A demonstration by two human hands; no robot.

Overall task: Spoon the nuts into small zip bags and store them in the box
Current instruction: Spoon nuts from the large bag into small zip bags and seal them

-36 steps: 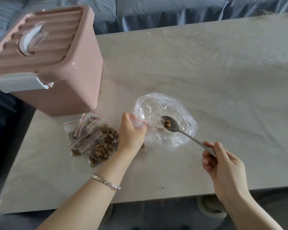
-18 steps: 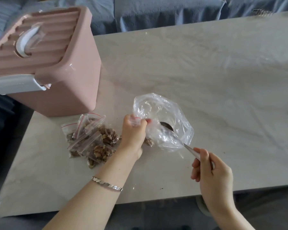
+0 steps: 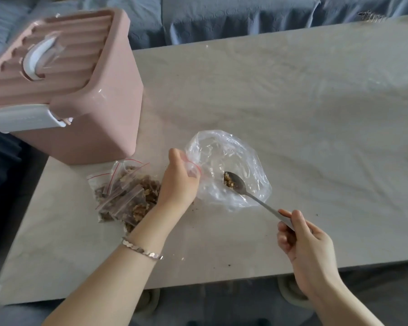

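Observation:
My left hand (image 3: 178, 182) grips a small zip bag (image 3: 193, 167) with a red seal line, held against the edge of a large clear plastic bag (image 3: 224, 151). My right hand (image 3: 299, 236) holds a metal spoon (image 3: 238, 183) by its handle. The spoon bowl carries a small heap of nut crumbs and sits over the clear bag, just right of the small bag. Several filled zip bags of nuts (image 3: 125, 191) lie in a pile left of my left wrist. The pink box (image 3: 99, 114) with a ridged lid and white latch stands shut at the table's left end.
The pale marble table (image 3: 292, 102) stretches far to the right. Nut crumbs speckle its surface near the front edge. A blue-covered sofa (image 3: 222, 15) runs behind the table. The table's front edge lies just below my forearms.
The spoon dipped down into the clear bag half a second ago and now has come back up loaded with crumbs. My right hand moved back to the right. My left hand stayed put.

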